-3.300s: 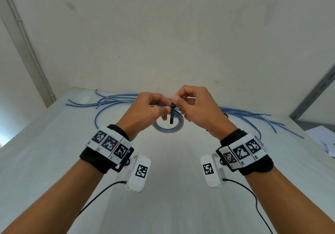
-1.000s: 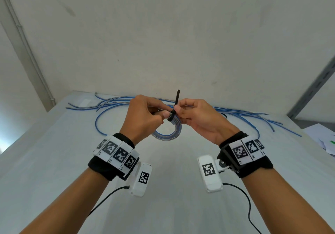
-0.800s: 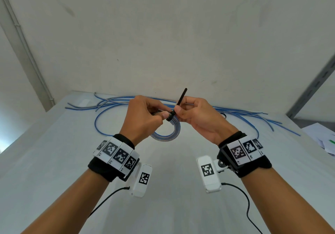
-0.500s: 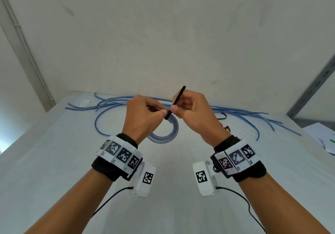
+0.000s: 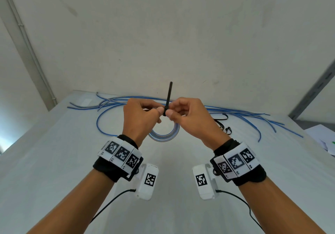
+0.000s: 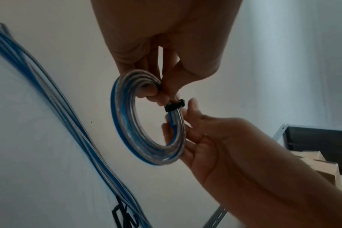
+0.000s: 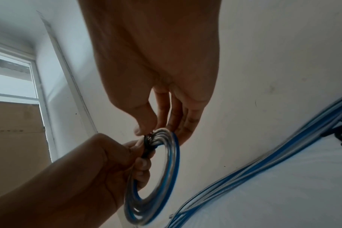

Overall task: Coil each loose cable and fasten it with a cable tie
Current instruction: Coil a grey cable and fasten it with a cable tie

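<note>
Between both raised hands, head view: left hand point(image 5: 140, 118) and right hand point(image 5: 188, 117) pinch black cable tie point(image 5: 168, 99), tail upright; coiled cable point(image 5: 164, 136) hangs beneath them; loose blue cables point(image 5: 253, 118) beyond. Left wrist view: tie band wraps coil beside left fingertips. Right wrist view: right thumb and fingers pinch at coil's top

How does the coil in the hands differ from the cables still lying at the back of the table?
The coiled cable is wound into a tight ring; the loose cables lie stretched out. The coil is held up by the left hand and right hand; the loose ones rest untouched. A black cable tie wraps the coil only. Both are blue and silvery.
</note>
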